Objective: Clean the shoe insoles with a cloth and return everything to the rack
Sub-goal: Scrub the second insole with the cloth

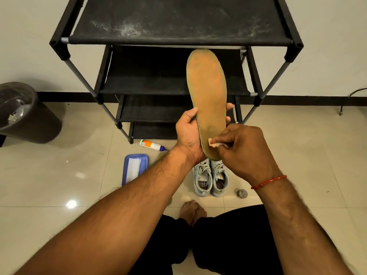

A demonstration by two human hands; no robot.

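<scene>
insole (207, 92), tan (orange patches), worn, upright

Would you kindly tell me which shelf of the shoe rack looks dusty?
The top shelf: whitish dust smears streak its black fabric, while the lower shelves show no such smears.

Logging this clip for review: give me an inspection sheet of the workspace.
Surface: glossy beige tiled floor.
Job's things: worn orange insole held upright before the black rack; white cloth against its lower end; pale shoes side by side on the floor.
Clutter: bottle lying on its side; blue tray holding a white sheet; grey ball beside the shoes.
Grips: left hand holds the insole; right hand pinches the cloth.
Cables: dark cord or pipe at right wall, cannot tell which.
Surroundings: dark bin at left; pale wall.
</scene>
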